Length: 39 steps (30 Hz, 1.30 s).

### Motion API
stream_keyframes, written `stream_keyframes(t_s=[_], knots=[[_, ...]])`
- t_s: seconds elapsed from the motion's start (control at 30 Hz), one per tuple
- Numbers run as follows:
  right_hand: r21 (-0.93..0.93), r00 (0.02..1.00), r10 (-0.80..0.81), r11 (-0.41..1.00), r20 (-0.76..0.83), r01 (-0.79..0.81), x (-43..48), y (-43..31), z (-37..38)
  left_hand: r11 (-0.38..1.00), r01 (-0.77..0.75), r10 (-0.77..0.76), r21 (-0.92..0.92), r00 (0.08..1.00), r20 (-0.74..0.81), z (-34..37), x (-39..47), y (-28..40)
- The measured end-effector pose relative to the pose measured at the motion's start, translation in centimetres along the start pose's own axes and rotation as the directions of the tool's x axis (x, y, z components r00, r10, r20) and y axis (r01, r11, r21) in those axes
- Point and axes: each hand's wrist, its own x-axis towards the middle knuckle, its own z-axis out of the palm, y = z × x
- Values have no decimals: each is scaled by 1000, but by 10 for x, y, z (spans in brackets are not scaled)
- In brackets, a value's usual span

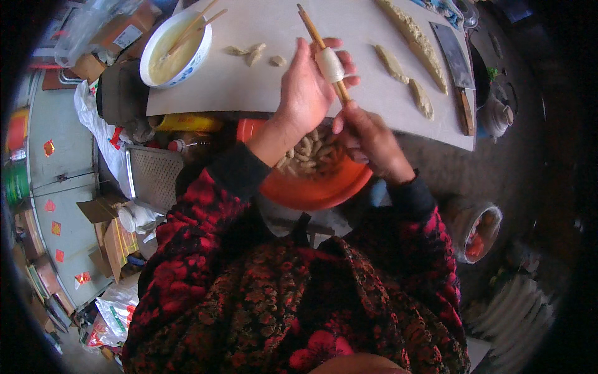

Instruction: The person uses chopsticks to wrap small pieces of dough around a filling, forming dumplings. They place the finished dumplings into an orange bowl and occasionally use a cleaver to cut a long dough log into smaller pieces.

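My right hand [371, 138] grips the lower end of a wooden stick [309, 22], which slants up and to the left. A smooth whitish band [331, 65] is wrapped around the stick's middle; its material is unclear. Palm up, my left hand [306, 89] has its fingers apart behind the band, and the stick crosses over them. Below both hands is an orange plastic basin [308, 189] holding several small ridged dough pieces [306, 149]. On the pale board [224, 93] lie a long dough strip [416, 42], two shorter dough strips [391, 64], and small dough bits [254, 53].
A white bowl [202, 58] of yellowish liquid with chopsticks [187, 35] stands at the board's left edge. A cleaver [453, 56] lies along the right edge. Cardboard boxes [110, 238] and a perforated metal panel [156, 175] are at left. A round container [483, 231] stands at lower right.
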Motion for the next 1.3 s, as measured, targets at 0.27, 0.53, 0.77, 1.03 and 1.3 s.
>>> stream_keyframes(t_s=[0.27, 0.53, 0.77, 1.03, 1.3], knots=[[-257, 981, -123, 953, 152, 159, -2, 8, 5, 981, 134, -145, -142, 987, -67, -7, 7, 32], [-414, 981, -192, 895, -24, 165, -1, 0, 4, 990, -109, 138, 95, 906, -399, 36, 1, 49], [-496, 963, -269, 836, 1, 234, -57, -53, -44, 966, -81, 87, 246, 996, -13, -35, -2, 102], [-122, 696, -617, 774, -368, 622, -63, -62, -57, -133, -264, -201, 955, 951, 234, -37, -57, 31], [-187, 639, -684, 720, -352, 669, -64, -69, -68, -525, -709, -70, 471, 587, 806, 16, 83, -52]])
